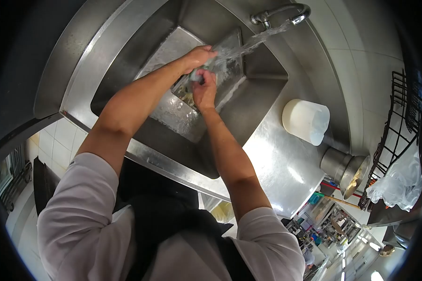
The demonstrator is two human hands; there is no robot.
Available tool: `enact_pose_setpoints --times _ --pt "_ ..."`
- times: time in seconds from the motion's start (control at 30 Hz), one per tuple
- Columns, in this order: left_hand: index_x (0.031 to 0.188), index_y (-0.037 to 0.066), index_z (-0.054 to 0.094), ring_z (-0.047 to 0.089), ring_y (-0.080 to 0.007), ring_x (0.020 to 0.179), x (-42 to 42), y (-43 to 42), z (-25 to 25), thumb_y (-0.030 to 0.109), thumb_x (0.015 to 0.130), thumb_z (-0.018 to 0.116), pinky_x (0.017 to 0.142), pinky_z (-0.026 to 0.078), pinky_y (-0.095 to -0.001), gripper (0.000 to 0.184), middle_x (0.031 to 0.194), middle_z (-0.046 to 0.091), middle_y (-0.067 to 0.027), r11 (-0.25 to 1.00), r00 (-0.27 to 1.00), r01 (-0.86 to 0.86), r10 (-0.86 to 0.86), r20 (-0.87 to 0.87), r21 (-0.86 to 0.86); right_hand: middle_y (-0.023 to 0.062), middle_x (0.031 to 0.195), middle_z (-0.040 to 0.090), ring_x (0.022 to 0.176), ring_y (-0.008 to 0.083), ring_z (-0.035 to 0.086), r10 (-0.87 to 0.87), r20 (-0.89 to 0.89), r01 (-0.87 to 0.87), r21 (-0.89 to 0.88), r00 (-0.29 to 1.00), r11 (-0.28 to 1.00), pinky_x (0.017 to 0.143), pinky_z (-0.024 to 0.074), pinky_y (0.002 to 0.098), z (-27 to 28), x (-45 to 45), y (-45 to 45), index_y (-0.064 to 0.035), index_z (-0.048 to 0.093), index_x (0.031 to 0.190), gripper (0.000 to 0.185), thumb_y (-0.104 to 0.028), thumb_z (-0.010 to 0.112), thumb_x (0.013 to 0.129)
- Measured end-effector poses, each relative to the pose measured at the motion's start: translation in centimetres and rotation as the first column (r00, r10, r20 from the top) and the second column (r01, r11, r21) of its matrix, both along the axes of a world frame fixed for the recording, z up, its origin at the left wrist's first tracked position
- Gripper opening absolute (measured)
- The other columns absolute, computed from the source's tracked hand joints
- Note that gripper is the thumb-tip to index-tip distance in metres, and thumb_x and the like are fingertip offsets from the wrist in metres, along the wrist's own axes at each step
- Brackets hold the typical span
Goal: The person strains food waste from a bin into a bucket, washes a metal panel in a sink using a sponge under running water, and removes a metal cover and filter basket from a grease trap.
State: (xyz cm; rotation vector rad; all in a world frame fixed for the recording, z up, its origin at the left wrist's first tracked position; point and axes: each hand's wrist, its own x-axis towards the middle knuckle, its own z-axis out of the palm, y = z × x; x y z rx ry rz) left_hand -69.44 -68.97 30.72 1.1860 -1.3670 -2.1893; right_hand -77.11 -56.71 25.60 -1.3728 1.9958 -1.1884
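Observation:
Both my hands are inside a steel sink (248,112), under running water (253,45). My left hand (199,57) is bent with its fingers closed near the stream. Just below it, my right hand (205,91) has curled fingers, closed toward the left one. A pale greenish thing (193,75) shows between them, blurred and partly covered, so its kind cannot be made out. Beneath the hands is a wet rectangular metal pan (162,51) in the sink, with some brownish bits near its middle. The chrome faucet (286,9) pours from the upper right.
A white plastic container (297,119) lies on the steel counter (272,164) right of the sink. Past it, a metal pot (335,164) is tipped beside a pan holding yellowish bits (356,177). A black wire rack (394,126) and a clear plastic bag (398,182) are at far right.

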Motion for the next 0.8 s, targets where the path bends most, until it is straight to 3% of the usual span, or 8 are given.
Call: enact_pose_setpoints --times 0.07,0.17,0.2,0.4,0.5,0.57,0.63,0.8 --pt "0.142 -0.004 0.034 0.031 -0.0249 0.137 -0.4 0.3 -1.4 0.032 0.094 0.057 0.112 0.024 -0.0349 0.064 0.145 0.04 -0.0167 0.997 0.999 -0.042 0.04 0.032 0.061 0.0148 0.098 0.06 0.096 0.035 0.055 0.095 -0.041 -0.097 -0.039 0.995 0.995 0.087 0.043 0.0415 -1.8 -1.6 0.3 -0.0063 0.062 0.096 0.034 0.003 0.063 0.064" --pt "0.139 -0.004 0.038 0.034 -0.0247 0.135 -0.6 0.5 -2.5 0.031 0.094 0.057 0.11 0.027 -0.0348 0.06 0.144 0.042 -0.0167 0.995 0.996 -0.078 0.075 0.045 0.064 0.0131 0.096 0.061 0.096 0.0351 0.055 -0.169 -0.092 0.175 0.064 0.981 0.982 0.086 0.043 0.0407 -1.2 -3.9 -2.0 -0.0071 0.063 0.093 0.031 0.003 0.062 0.064" --pt "0.138 -0.003 0.04 0.036 -0.0247 0.134 -0.7 0.5 -2.5 0.032 0.095 0.056 0.109 0.028 -0.035 0.058 0.143 0.043 -0.0167 0.995 0.996 -0.087 0.085 0.037 0.052 0.0135 0.097 0.061 0.094 0.0353 0.055 -0.166 0.076 0.168 -0.011 0.983 0.986 0.085 0.0428 0.0401 -1.3 -3.1 -2.5 -0.0081 0.064 0.092 0.029 0.002 0.061 0.064" --pt "0.132 -0.001 0.048 0.047 -0.0252 0.125 -0.7 -1.5 -3.8 0.036 0.097 0.051 0.101 0.039 -0.0371 0.051 0.134 0.052 -0.0173 0.992 0.976 0.0 0.027 0.218 -0.124 0.0155 0.089 0.061 0.091 0.036 0.055 0.123 -0.139 -0.133 -0.068 0.983 0.989 0.08 0.0431 0.0434 -0.3 4.6 4.3 -0.0083 0.065 0.086 0.024 0.001 0.062 0.064" --pt "0.131 -0.001 0.05 0.048 -0.0245 0.124 -0.4 -1.4 -3.6 0.037 0.097 0.051 0.102 0.037 -0.0373 0.051 0.133 0.053 -0.0165 0.989 0.975 -0.051 0.079 0.208 -0.137 0.0167 0.087 0.06 0.089 0.0367 0.055 0.092 -0.203 -0.098 -0.023 0.975 0.995 0.08 0.0438 0.0438 -8.4 -1.7 4.0 -0.0077 0.065 0.084 0.023 0.001 0.063 0.063" --pt "0.13 -0.001 0.051 0.047 -0.0239 0.125 -0.9 -1.1 -4.5 0.038 0.097 0.052 0.104 0.035 -0.0377 0.052 0.132 0.054 -0.0157 0.99 0.975 -0.091 0.111 0.194 -0.108 0.0188 0.088 0.06 0.087 0.0393 0.054 -0.006 -0.189 0.014 0.041 0.982 0.999 0.078 0.044 0.0445 -7.4 -5.0 1.1 -0.0058 0.063 0.087 0.023 0.001 0.063 0.064" --pt "0.131 -0.001 0.05 0.045 -0.0247 0.127 -1.4 -1.4 -5.4 0.04 0.097 0.051 0.106 0.033 -0.0389 0.053 0.134 0.053 -0.016 0.991 0.975 -0.102 0.116 0.191 -0.084 0.0188 0.092 0.062 0.091 0.0376 0.057 -0.038 -0.068 0.044 0.096 0.997 0.994 0.082 0.0443 0.044 -5.1 -7.7 -3.3 -0.001 0.061 0.093 0.024 -0.002 0.066 0.069" --pt "0.135 0.0 0.048 0.039 -0.0251 0.132 -1.1 -1.6 -2.7 0.042 0.097 0.049 0.109 0.029 -0.0391 0.057 0.139 0.048 -0.0156 0.985 0.972 -0.152 0.133 0.194 0.085 0.0162 0.1 0.062 0.096 0.0262 0.057 -0.148 0.453 0.2 -0.068 0.879 0.977 0.085 0.0449 0.0385 -4.0 -7.1 -9.3 0.0051 0.056 0.106 0.039 -0.008 0.072 0.073"
